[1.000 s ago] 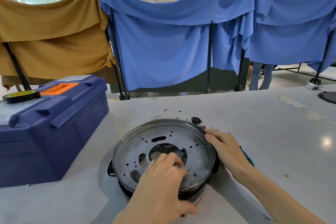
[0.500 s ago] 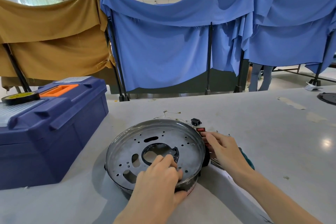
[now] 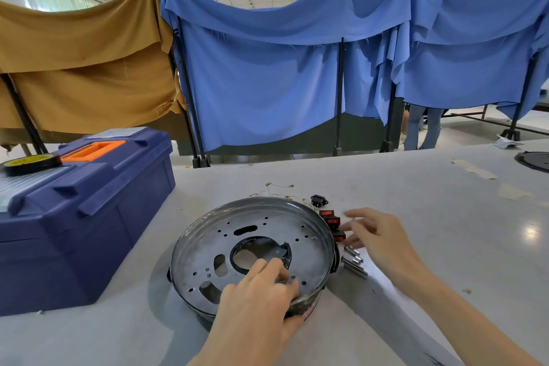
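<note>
A round grey metal pan base with several holes and a black-rimmed centre opening lies upside down on the white table. My left hand grips its near rim, fingers curled on top and thumb on the outer wall. My right hand hovers just right of the pan, fingers spread and relaxed, holding nothing. Under it lie red rocker switches, a black socket and several metal screws.
A dark blue toolbox with an orange handle stands at the left, a roll of tape on its lid. Thin wires lie behind the pan. A black disc sits at the far right edge. Blue and tan cloth screens stand behind the table.
The pan has slid left, uncovering the switches and screws. My right hand has let go of the pan's right rim and lifted away, fingers opening.
</note>
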Motion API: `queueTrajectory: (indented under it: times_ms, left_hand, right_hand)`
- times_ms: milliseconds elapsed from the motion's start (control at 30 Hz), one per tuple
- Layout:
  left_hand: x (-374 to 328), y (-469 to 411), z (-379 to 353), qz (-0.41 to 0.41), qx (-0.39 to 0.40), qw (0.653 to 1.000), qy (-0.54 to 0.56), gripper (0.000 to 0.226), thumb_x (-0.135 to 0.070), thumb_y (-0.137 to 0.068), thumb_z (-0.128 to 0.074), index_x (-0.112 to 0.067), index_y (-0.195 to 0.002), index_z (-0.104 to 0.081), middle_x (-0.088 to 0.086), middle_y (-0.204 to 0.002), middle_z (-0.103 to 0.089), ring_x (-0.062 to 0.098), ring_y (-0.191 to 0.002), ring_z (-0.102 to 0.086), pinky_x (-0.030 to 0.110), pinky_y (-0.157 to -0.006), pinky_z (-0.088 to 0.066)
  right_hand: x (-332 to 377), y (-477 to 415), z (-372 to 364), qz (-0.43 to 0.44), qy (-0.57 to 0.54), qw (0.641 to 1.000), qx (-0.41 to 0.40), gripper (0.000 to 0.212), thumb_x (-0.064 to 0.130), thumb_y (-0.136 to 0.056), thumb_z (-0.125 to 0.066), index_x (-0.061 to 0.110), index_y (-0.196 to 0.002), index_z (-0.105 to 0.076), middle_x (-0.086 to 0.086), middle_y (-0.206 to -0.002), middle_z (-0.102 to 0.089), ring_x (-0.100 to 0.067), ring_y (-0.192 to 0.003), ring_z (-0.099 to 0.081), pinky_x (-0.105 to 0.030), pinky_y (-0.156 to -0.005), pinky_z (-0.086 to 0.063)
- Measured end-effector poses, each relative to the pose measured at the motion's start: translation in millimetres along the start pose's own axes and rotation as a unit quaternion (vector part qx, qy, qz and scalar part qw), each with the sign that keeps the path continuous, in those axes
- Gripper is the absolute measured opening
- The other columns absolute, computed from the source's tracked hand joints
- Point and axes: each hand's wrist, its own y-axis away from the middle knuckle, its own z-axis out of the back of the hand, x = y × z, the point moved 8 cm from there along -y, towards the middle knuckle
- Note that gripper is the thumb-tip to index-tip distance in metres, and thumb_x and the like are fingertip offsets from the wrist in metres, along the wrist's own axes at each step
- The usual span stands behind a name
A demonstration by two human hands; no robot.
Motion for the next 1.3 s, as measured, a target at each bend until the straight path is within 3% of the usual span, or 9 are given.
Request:
queueTrajectory:
  times_ms: [100, 167, 233, 400, 500, 900, 1067, 1200, 1300]
  left_hand:
    - [-0.2, 0.5, 0.5, -0.002, -0.006, 1.000, 0.002, 0.047, -0.056, -0.095, -0.041, -0.036, -0.137, -0.045, -0.022, -0.134, -0.033, 0.000, -0.127, -0.027, 0.024, -0.086, -0.043]
    - [0.0, 0.8, 0.5, 0.000, -0.009, 1.000, 0.005, 0.047, -0.056, -0.095, -0.041, -0.036, -0.138, -0.045, -0.021, -0.134, -0.034, 0.001, -0.126, -0.029, 0.024, -0.086, -0.044]
    - [0.1, 1.4, 0.4, 0.000, -0.012, 1.000, 0.005, 0.047, -0.056, -0.095, -0.041, -0.037, -0.138, -0.045, -0.022, -0.134, -0.034, 0.001, -0.126, -0.029, 0.024, -0.086, -0.044]
    - [0.5, 2.3, 0.3, -0.002, -0.017, 1.000, 0.005, 0.047, -0.057, -0.095, -0.040, -0.038, -0.138, -0.045, -0.023, -0.134, -0.035, 0.000, -0.126, -0.030, 0.023, -0.084, -0.044]
    - [0.4, 2.8, 1.2, -0.004, -0.023, 1.000, 0.006, 0.048, -0.058, -0.095, -0.039, -0.038, -0.138, -0.044, -0.024, -0.133, -0.035, -0.002, -0.125, -0.030, 0.022, -0.085, -0.045]
    - [-0.5, 4.1, -0.2, -0.011, -0.023, 1.000, 0.011, 0.047, -0.056, -0.095, -0.040, -0.042, -0.141, -0.039, -0.023, -0.135, -0.033, 0.000, -0.126, -0.030, 0.023, -0.085, -0.043]
    - [-0.5, 3.4, -1.9, -0.012, -0.016, 1.000, 0.010, 0.047, -0.055, -0.096, -0.041, -0.041, -0.141, -0.039, -0.022, -0.134, -0.034, 0.000, -0.126, -0.030, 0.024, -0.087, -0.045]
    - [-0.8, 3.2, -1.1, -0.010, -0.013, 1.000, 0.006, 0.047, -0.056, -0.096, -0.041, -0.042, -0.141, -0.039, -0.022, -0.134, -0.034, 0.000, -0.125, -0.029, 0.024, -0.086, -0.044]
    - [-1.1, 4.7, 1.9, -0.010, -0.020, 1.000, 0.007, 0.047, -0.056, -0.095, -0.041, -0.042, -0.140, -0.039, -0.023, -0.133, -0.034, 0.000, -0.124, -0.030, 0.024, -0.085, -0.044]
  right_hand:
    - [4.5, -4.7, 20.2, 0.064, 0.190, 0.980, -0.023, 0.017, 0.001, -0.091, -0.061, 0.014, -0.095, -0.070, 0.000, -0.081, -0.071, -0.013, -0.075, -0.062, -0.007, -0.064, -0.040]
    - [-4.7, -6.4, 20.4, 0.044, 0.246, 0.968, 0.017, 0.016, 0.003, -0.088, -0.067, 0.019, -0.084, -0.069, 0.002, -0.080, -0.068, -0.019, -0.081, -0.059, -0.012, -0.064, -0.038]
    - [-12.7, -7.6, 17.3, 0.028, 0.289, 0.956, 0.045, 0.018, 0.007, -0.087, -0.070, 0.024, -0.080, -0.066, 0.005, -0.084, -0.066, -0.018, -0.088, -0.053, -0.023, -0.070, -0.036]
    - [-18.2, -8.4, 5.8, 0.048, 0.325, 0.943, 0.057, 0.003, 0.022, -0.090, -0.069, 0.023, -0.088, -0.072, 0.005, -0.089, -0.066, -0.016, -0.095, -0.043, -0.020, -0.068, -0.032]
    - [-19.7, -9.8, 2.5, 0.071, 0.369, 0.927, 0.012, 0.013, 0.033, -0.093, -0.064, 0.022, -0.096, -0.072, 0.006, -0.090, -0.064, -0.017, -0.094, -0.040, -0.024, -0.072, -0.029]
    - [-16.1, -9.1, -15.1, 0.074, 0.387, 0.918, 0.042, 0.012, 0.027, -0.092, -0.065, 0.026, -0.081, -0.061, 0.005, -0.087, -0.061, -0.022, -0.100, -0.045, -0.026, -0.073, -0.031]
    - [-20.4, -13.3, -19.3, 0.041, 0.415, 0.906, 0.074, 0.018, 0.020, -0.093, -0.062, 0.007, -0.083, -0.070, -0.005, -0.090, -0.061, -0.031, -0.108, -0.047, -0.031, -0.100, -0.034]
    - [-19.4, -11.8, -19.8, 0.033, 0.400, 0.912, 0.087, 0.014, 0.022, -0.095, -0.062, 0.019, -0.081, -0.063, -0.007, -0.109, -0.057, -0.029, -0.112, -0.044, -0.028, -0.092, -0.038]
    - [-13.5, -10.6, -13.8, 0.028, 0.331, 0.941, 0.069, 0.018, 0.020, -0.096, -0.061, 0.019, -0.077, -0.061, -0.003, -0.095, -0.058, -0.025, -0.103, -0.047, -0.022, -0.076, -0.037]
